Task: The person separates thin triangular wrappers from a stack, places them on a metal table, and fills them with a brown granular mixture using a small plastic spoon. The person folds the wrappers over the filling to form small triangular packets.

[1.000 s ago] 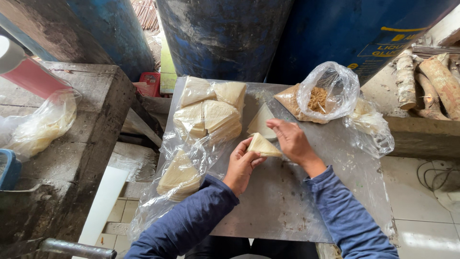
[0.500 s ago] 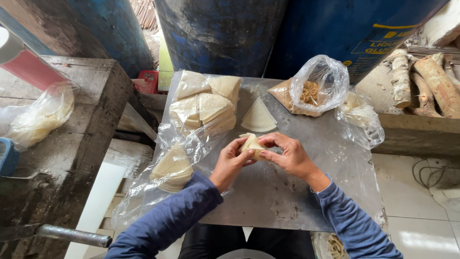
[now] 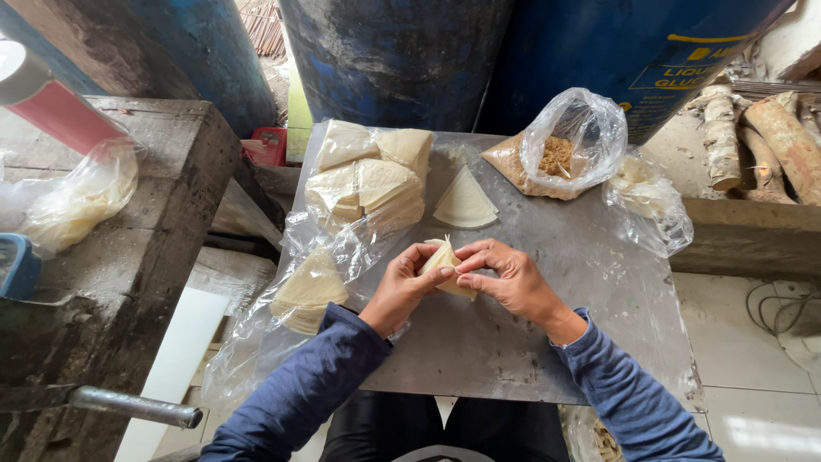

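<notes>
Both hands — left hand (image 3: pixel 402 287), right hand (image 3: pixel 509 278) — pinch one folded pastry sheet (image 3: pixel 445 261) above the worktop (image 3: pixel 530 342), seemingly into a cone — fingers closed.

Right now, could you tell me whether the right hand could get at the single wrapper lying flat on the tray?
Probably yes. The wrapper lies bare just beyond the right hand with nothing between them, but both hands now pinch a folded piece, so it would have to let go first.
</notes>
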